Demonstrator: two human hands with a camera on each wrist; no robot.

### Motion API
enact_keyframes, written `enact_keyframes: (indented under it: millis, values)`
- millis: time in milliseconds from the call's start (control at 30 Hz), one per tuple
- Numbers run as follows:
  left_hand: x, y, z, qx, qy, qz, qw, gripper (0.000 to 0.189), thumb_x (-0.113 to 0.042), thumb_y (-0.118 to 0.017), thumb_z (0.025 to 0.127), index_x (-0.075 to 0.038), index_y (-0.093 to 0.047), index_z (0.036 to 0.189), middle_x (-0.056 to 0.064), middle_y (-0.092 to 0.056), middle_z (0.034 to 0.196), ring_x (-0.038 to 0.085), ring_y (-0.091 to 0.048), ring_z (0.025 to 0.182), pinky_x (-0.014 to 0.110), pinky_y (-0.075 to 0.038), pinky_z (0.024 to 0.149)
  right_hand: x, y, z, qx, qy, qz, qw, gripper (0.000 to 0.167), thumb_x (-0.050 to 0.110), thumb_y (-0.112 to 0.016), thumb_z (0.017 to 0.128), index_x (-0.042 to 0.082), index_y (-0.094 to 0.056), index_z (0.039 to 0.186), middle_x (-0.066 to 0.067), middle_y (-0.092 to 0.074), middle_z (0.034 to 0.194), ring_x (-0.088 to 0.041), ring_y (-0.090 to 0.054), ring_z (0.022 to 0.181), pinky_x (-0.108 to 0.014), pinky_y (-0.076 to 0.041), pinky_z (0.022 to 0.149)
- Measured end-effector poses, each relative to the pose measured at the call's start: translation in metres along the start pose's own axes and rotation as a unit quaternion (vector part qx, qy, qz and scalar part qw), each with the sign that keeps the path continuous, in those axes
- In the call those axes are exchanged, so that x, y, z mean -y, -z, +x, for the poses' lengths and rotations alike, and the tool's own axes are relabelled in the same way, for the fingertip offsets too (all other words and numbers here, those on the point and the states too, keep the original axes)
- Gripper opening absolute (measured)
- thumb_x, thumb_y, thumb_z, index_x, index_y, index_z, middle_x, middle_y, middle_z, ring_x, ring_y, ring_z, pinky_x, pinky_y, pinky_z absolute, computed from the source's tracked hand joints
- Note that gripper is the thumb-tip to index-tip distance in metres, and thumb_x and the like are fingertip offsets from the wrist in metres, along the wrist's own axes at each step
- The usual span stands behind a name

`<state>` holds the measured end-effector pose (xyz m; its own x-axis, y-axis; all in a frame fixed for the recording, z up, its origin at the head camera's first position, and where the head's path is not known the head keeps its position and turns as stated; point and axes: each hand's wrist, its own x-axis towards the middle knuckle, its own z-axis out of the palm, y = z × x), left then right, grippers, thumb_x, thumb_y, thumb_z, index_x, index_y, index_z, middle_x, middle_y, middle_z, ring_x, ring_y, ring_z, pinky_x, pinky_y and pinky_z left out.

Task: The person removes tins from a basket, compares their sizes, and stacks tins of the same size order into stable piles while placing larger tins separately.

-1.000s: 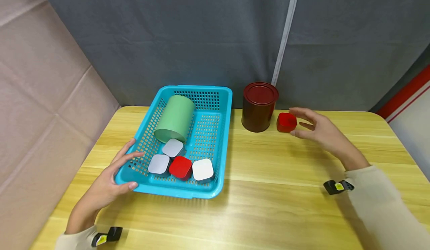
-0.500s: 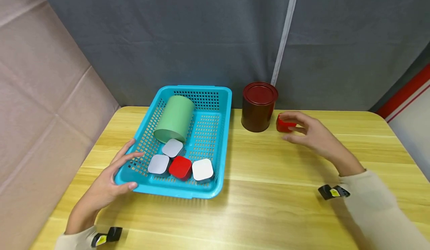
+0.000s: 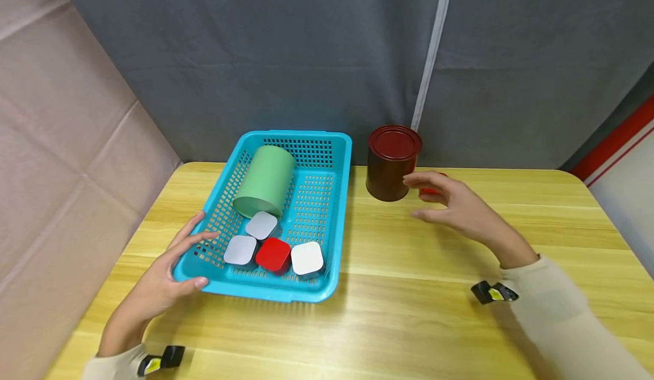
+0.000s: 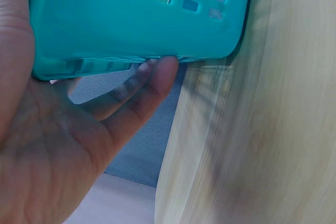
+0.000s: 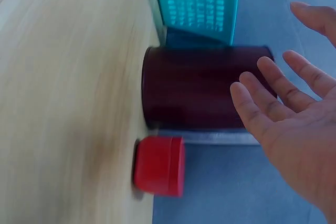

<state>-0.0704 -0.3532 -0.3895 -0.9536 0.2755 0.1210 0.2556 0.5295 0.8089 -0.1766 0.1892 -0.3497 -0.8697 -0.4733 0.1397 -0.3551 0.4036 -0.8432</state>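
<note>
My left hand (image 3: 164,273) holds the near left corner of a blue plastic basket (image 3: 311,297), thumb at the front rim and fingers spread along the left side. In the left wrist view, two of its fingers (image 4: 137,103) reach to the basket's edge. My right hand (image 3: 466,211) hovers with parted fingers and nothing in them, close to the right of a dark brown-red lidded can (image 3: 385,174). Behind that hand, a small red rounded-square box (image 5: 158,166) is mostly hidden in the head view; the right wrist view shows it standing beside the can.
Inside the basket lie a green cylinder (image 3: 267,180), a red rounded-square box (image 3: 273,255), a white-topped one (image 3: 307,258) and two pale grey-topped ones (image 3: 241,250). A grey curtain (image 3: 286,50) hangs behind the wooden table (image 3: 398,323); a pale cloth wall (image 3: 76,141) stands left.
My right hand has moved left from beside the small red box, past it toward the can, now covering most of the box. My left hand and the basket have stayed in place.
</note>
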Motion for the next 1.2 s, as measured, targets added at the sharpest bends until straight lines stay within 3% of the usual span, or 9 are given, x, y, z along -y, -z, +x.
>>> enact_keyframes:
  millis: [200,400,500,567,633,667,800,900,1200]
  values:
    - [-0.004,-0.001,0.000,-0.001,-0.006,-0.001,1.0000,0.074,-0.005,-0.079,0.080,-0.013,-0.054,0.149,-0.003,-0.011,0.177,-0.001,-0.012,0.156,0.010,-0.024,0.104,0.017,-0.010,0.004,0.021,0.022,-0.003,0.9995,0.060,0.008,-0.078,0.092,0.007,-0.054,0.148,-0.013,-0.056,0.150,-0.031,-0.052,0.138,-0.012,-0.042,0.108]
    - [-0.005,-0.002,0.000,-0.001,-0.012,-0.005,0.9999,0.073,-0.005,-0.079,0.080,-0.011,-0.054,0.148,-0.003,-0.012,0.177,-0.001,-0.012,0.156,0.011,-0.024,0.105,0.033,-0.022,0.011,0.044,0.040,-0.004,0.9982,0.060,0.011,-0.077,0.093,0.011,-0.054,0.148,-0.007,-0.058,0.149,-0.029,-0.056,0.137,-0.028,-0.047,0.113]
    - [-0.003,-0.001,0.000,-0.001,-0.005,-0.009,0.9999,0.073,-0.006,-0.080,0.080,-0.011,-0.054,0.148,-0.003,-0.011,0.177,-0.001,-0.011,0.156,0.036,-0.020,0.123,0.042,-0.030,0.015,0.055,0.054,0.003,0.9970,0.060,0.011,-0.078,0.093,0.011,-0.054,0.148,-0.005,-0.059,0.147,-0.025,-0.057,0.136,-0.035,-0.047,0.114]
    - [-0.002,-0.001,-0.001,-0.001,0.000,-0.010,1.0000,0.073,-0.007,-0.080,0.080,-0.011,-0.054,0.148,-0.003,-0.011,0.177,-0.002,-0.010,0.156,0.057,-0.016,0.122,0.049,-0.035,0.018,0.061,0.064,0.011,0.9960,0.060,0.010,-0.079,0.092,0.010,-0.054,0.147,-0.006,-0.059,0.148,-0.025,-0.057,0.136,-0.041,-0.047,0.114]
    - [0.000,-0.001,-0.001,-0.001,0.003,-0.010,0.9999,0.073,-0.007,-0.079,0.080,-0.010,-0.054,0.148,-0.003,-0.011,0.178,-0.002,-0.010,0.156,0.061,-0.015,0.121,0.056,-0.039,0.023,0.068,0.069,0.014,0.9952,0.061,0.011,-0.080,0.091,0.010,-0.055,0.147,-0.008,-0.059,0.148,-0.026,-0.056,0.137,-0.045,-0.046,0.115]
    - [0.000,-0.001,-0.001,-0.002,0.003,-0.009,1.0000,0.073,-0.007,-0.079,0.080,-0.010,-0.054,0.149,-0.003,-0.010,0.178,-0.002,-0.010,0.156,0.053,-0.016,0.123,0.059,-0.042,0.025,0.072,0.072,0.018,0.9946,0.061,0.011,-0.080,0.090,0.010,-0.055,0.147,-0.008,-0.058,0.149,-0.026,-0.056,0.137,-0.047,-0.046,0.115]
    - [0.001,-0.002,-0.001,-0.002,0.002,-0.008,1.0000,0.073,-0.007,-0.080,0.081,-0.010,-0.054,0.148,-0.003,-0.011,0.177,-0.001,-0.010,0.157,0.050,-0.017,0.122,0.072,-0.053,0.035,0.096,0.087,0.029,0.9911,0.062,0.009,-0.081,0.088,0.009,-0.057,0.146,-0.008,-0.059,0.149,-0.030,-0.055,0.138,-0.053,-0.046,0.114]
    - [0.000,-0.002,0.000,-0.002,0.001,-0.016,0.9999,0.073,-0.008,-0.080,0.080,-0.012,-0.054,0.148,-0.003,-0.011,0.177,-0.002,-0.010,0.157,0.076,-0.012,0.114,0.080,-0.061,0.042,0.113,0.102,0.020,0.9880,0.062,0.010,-0.083,0.087,0.008,-0.058,0.144,-0.007,-0.061,0.148,-0.029,-0.056,0.137,-0.054,-0.048,0.112]
    - [-0.004,-0.002,0.001,-0.002,0.009,-0.012,0.9999,0.073,-0.008,-0.080,0.080,-0.013,-0.055,0.148,-0.006,-0.011,0.177,-0.005,-0.011,0.154,0.085,-0.016,0.104,0.090,-0.086,0.063,0.163,0.111,0.002,0.9803,0.061,0.014,-0.083,0.087,0.006,-0.060,0.142,-0.007,-0.062,0.145,-0.024,-0.057,0.132,-0.048,-0.051,0.109]
